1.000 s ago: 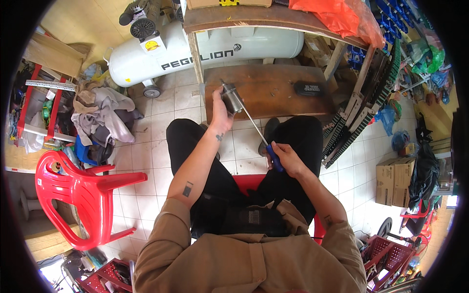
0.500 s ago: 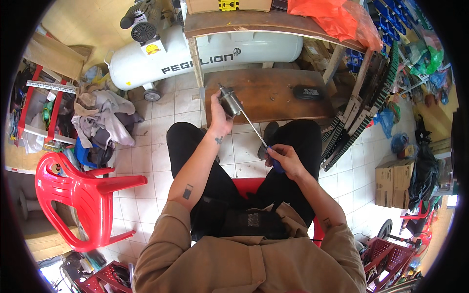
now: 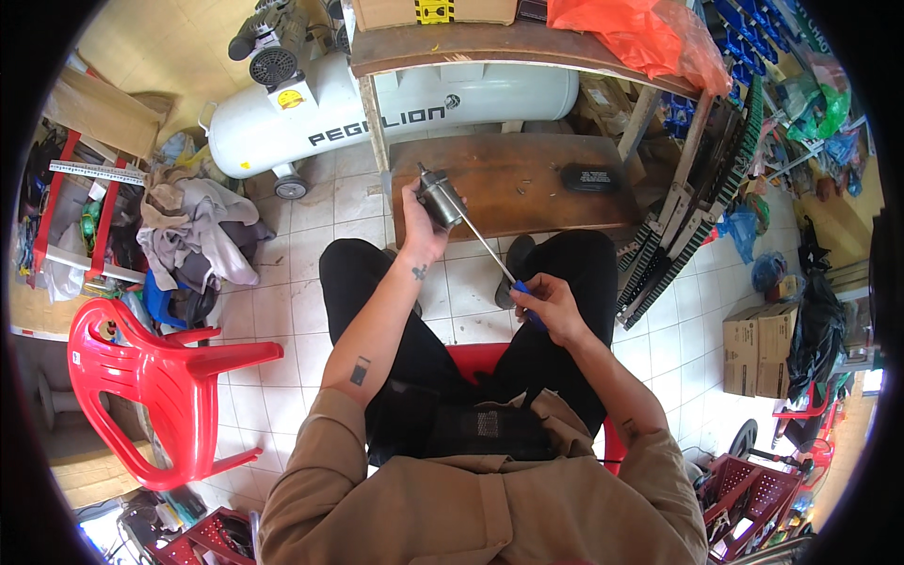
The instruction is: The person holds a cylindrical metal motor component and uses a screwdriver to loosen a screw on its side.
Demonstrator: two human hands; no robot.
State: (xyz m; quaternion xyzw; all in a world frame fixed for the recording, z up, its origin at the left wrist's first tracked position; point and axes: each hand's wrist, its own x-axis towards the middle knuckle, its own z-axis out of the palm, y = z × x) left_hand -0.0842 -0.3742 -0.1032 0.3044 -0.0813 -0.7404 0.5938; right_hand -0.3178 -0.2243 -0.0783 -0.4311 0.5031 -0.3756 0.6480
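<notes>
My left hand [image 3: 421, 233] is closed around a grey metal cylinder [image 3: 441, 200] with a thin stub at its far end, which looks like a small electric motor. It is held tilted above the front of the low brown wooden board. From the right, a long screwdriver [image 3: 487, 249] with a blue handle slants up to the motor. Its tip meets the near side of the motor; exactly where it sits is too small to make out. The fingers of my right hand [image 3: 554, 310] are wrapped round the blue handle, above my right thigh.
Ahead is a low brown wooden board [image 3: 508, 169] carrying a black flat case [image 3: 588, 178] and small bits. A white air compressor tank [image 3: 264, 132] lies behind it. A red plastic chair [image 3: 160, 386] stands at left, black-and-green slatted strips [image 3: 692, 202] lean at right.
My right fingers have shifted on the screwdriver handle, so more blue shows in front of them. The motor is turned very slightly in my left hand, still against the screwdriver.
</notes>
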